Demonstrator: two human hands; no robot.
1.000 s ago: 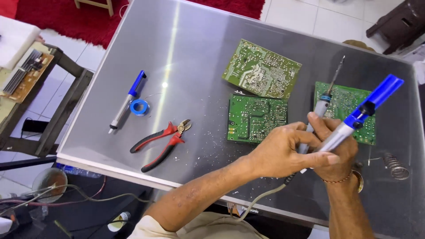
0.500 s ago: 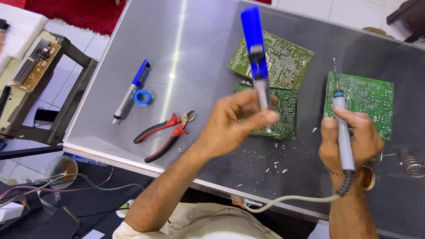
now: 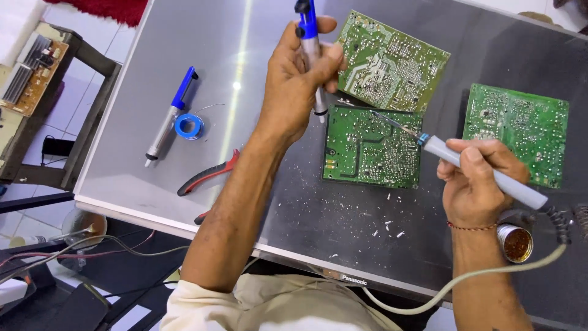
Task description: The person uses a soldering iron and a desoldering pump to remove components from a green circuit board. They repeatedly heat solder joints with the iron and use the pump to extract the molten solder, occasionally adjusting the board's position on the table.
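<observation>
Gripping blue desoldering pump [image 3: 310, 55] upright, left hand [image 3: 297, 79] fingers wrapped tight, nozzle just above middle green circuit board [image 3: 372, 147]. Right hand [image 3: 474, 181] fingers closed round grey soldering iron [image 3: 484, 171], tip over same board. Two more boards, spare pump [image 3: 171, 116], solder coil [image 3: 188, 126], red pliers [image 3: 208, 176] on table [image 3: 153, 61].

left hand [image 3: 294, 79]: desoldering pump [image 3: 309, 46] upright | right hand [image 3: 474, 184]: soldering iron [image 3: 484, 173], tip on circuit board [image 3: 370, 150]

Glossy grey metal tabletop [image 3: 184, 49], matt green circuit board [image 3: 367, 153], blue plastic desoldering pump [image 3: 308, 37].
</observation>
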